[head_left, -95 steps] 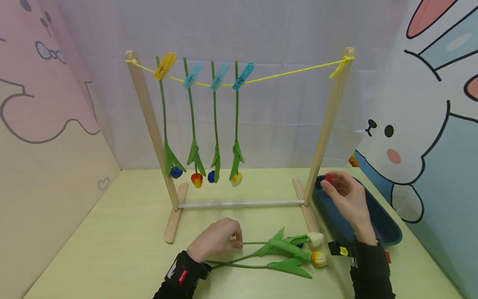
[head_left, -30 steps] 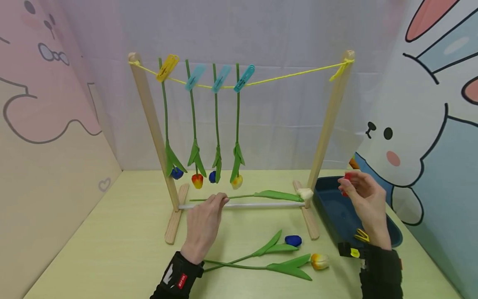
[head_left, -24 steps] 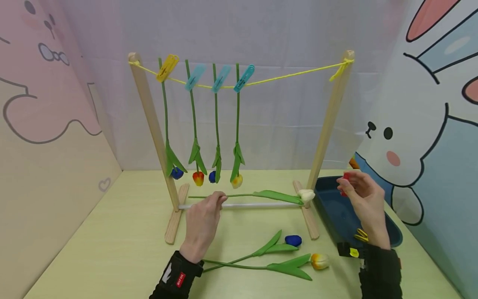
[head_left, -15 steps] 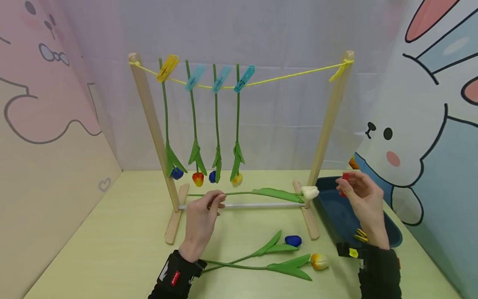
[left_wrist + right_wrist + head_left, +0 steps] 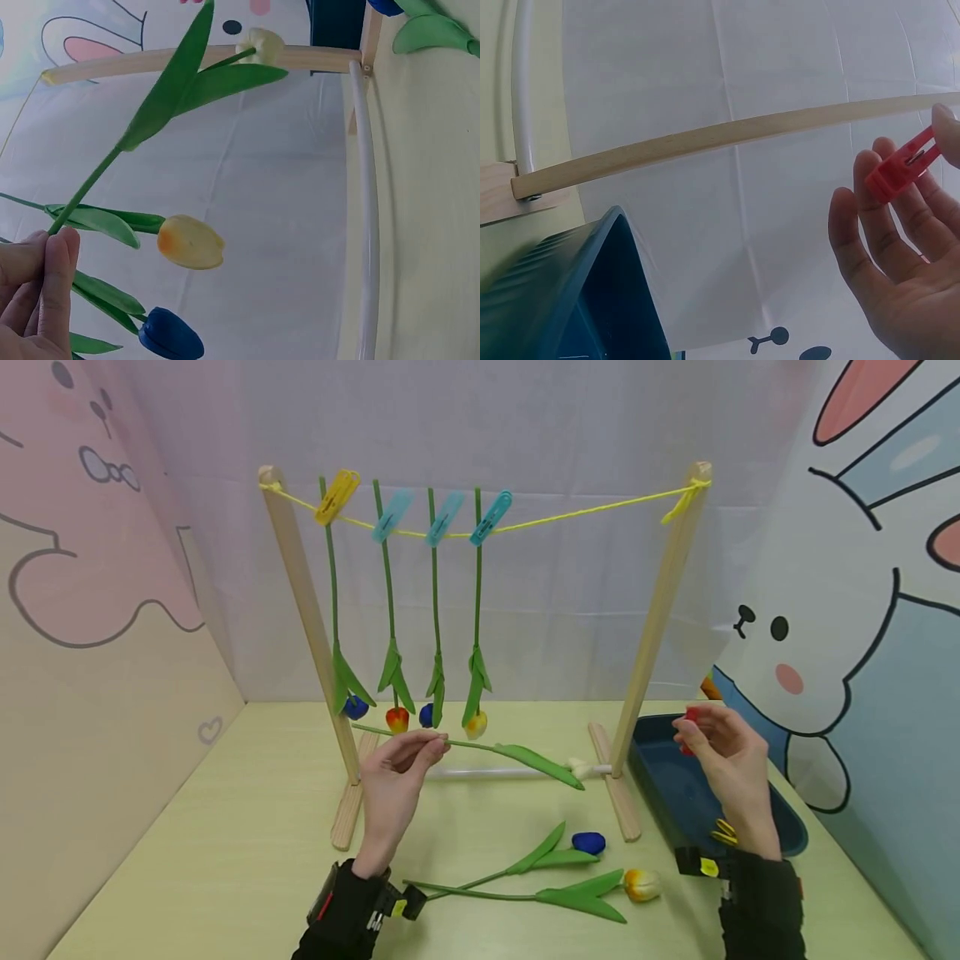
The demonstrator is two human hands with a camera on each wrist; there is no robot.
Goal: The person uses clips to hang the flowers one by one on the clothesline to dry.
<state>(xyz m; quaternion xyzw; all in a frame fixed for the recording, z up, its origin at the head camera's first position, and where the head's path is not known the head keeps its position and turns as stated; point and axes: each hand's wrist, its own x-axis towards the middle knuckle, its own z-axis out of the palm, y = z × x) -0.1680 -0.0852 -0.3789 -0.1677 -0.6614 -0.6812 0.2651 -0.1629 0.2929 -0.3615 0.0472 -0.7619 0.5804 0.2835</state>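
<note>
My left hand [image 5: 393, 785] pinches the green stem of a white artificial tulip [image 5: 528, 758] between thumb and fingers. The tulip lies across the front of the wooden frame, its bloom tilted down to the right. In the left wrist view its white bloom [image 5: 261, 48] shows past the leaves. Over the blue bin, my right hand [image 5: 727, 768] holds a red clothespin [image 5: 902, 166] between thumb and fingers. Several tulips hang bloom-down from a yellow string [image 5: 585, 512], pinned by a yellow clothespin [image 5: 337, 497] and blue clothespins [image 5: 491, 517].
Two tulips lie on the table in front, one with a blue bloom [image 5: 588, 843], one with a yellow-orange bloom [image 5: 642, 885]. The blue bin [image 5: 678, 802] at the right holds a yellow clothespin [image 5: 725, 832]. A white rod [image 5: 487, 773] joins the feet of the frame [image 5: 651, 627].
My left hand has picked the white tulip up off the table, raised it and turned, tipping its bloom downward. My right hand has shifted slightly right over the bin with the red clothespin.
</note>
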